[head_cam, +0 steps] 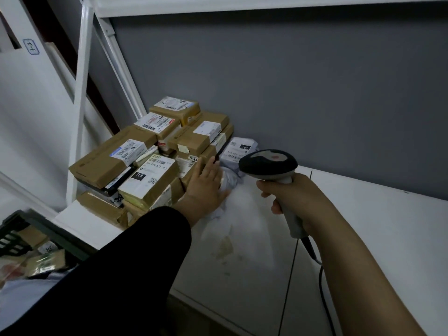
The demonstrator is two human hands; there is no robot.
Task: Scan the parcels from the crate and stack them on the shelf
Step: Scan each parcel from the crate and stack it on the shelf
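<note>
**An uneven pile, a slack bag, a trailing cable**

Low on the left, the crate (14,238) has parcels in it. On the shelf (363,226) the stack of boxes (135,163) sits crooked, its upper ones overhanging. A careless shove could tip it toward the open edge. The left hand (206,183), fingers straight and flat, touches the stack's side and the soft pale bag (240,149) beside it, which may slump or slide. The right hand (291,197) has its fingers wrapped round the scanner (269,163). Its cable (321,282) hangs past the shelf front and might snag.

parcel stack (155,158) blocks left, shelf (363,214) right bare
</note>
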